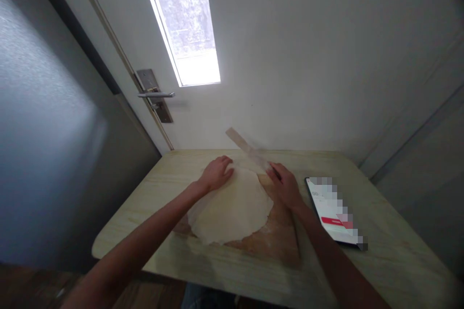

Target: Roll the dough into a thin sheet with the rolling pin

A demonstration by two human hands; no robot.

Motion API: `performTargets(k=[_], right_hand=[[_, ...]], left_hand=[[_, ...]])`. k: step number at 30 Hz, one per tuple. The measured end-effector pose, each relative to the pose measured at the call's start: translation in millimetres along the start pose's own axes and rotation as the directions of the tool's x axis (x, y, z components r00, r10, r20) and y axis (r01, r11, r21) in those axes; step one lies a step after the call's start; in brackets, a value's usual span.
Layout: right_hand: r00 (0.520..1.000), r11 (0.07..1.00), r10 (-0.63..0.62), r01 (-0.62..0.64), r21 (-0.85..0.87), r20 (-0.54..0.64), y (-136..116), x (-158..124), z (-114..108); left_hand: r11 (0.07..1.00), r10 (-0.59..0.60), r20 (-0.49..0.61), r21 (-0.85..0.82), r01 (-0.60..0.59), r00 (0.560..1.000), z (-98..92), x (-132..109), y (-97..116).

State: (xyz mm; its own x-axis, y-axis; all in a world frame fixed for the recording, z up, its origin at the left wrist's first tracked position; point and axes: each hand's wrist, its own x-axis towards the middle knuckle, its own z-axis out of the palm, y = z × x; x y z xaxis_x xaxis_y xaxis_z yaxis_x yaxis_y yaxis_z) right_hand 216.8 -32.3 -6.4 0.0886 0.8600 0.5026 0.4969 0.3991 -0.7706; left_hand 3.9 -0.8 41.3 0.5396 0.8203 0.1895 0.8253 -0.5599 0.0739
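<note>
A wide, thin sheet of pale dough (pixel 232 210) with an uneven edge lies on a brown wooden board (pixel 275 239). My left hand (pixel 217 173) rests at the sheet's upper left edge, its fingers spread a little and touching the dough. My right hand (pixel 285 184) is closed round the dark handle of a flat, pale blade-like tool (pixel 246 147), beyond the sheet's upper right edge. The tool slants up and to the left, its far end raised in front of the door.
The light wooden table (pixel 384 222) holds a phone (pixel 331 215) with a lit screen, right of the board. Behind the table's back edge stands a white door (pixel 290 58) with a metal handle (pixel 155 94) and a narrow window (pixel 192 24). A grey panel (pixel 54 130) is at the left.
</note>
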Motion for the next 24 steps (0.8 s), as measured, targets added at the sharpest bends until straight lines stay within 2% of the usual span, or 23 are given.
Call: performTargets(k=[4,7,10,15,20,24], right_hand=[[0.997,0.987,-0.028,0.038,-0.159,0.069,-0.2,-9.4,-13.6],[0.998,0.964,-0.04,0.053,-0.259,0.056,-2.7,-18.5,-13.1],[0.993,0.922,-0.083,0.111,-0.372,0.089,-4.1,-24.4,-10.4],[0.976,0.831,-0.137,0.207,-0.516,0.171,-2.1,-26.8,-9.5],[0.967,0.837,-0.161,0.239,-0.492,0.196,-2.0,-25.5,-13.6],[0.912,0.807,-0.219,0.37,-0.46,0.348,-3.1,-25.5,-20.6]], left_hand=[[0.961,0.278,0.143,-0.052,-0.273,0.95,5.0,-41.5,49.8],[0.949,0.314,0.208,-0.083,-0.303,0.926,17.0,-61.9,68.8],[0.943,0.333,0.223,-0.109,-0.316,0.916,22.6,-68.7,65.4],[0.921,0.389,0.237,-0.126,-0.368,0.89,14.6,-73.1,50.1],[0.906,0.423,0.266,-0.119,-0.406,0.866,8.2,-80.3,41.8],[0.889,0.455,0.236,-0.065,-0.453,0.859,-0.2,-90.3,37.4]])
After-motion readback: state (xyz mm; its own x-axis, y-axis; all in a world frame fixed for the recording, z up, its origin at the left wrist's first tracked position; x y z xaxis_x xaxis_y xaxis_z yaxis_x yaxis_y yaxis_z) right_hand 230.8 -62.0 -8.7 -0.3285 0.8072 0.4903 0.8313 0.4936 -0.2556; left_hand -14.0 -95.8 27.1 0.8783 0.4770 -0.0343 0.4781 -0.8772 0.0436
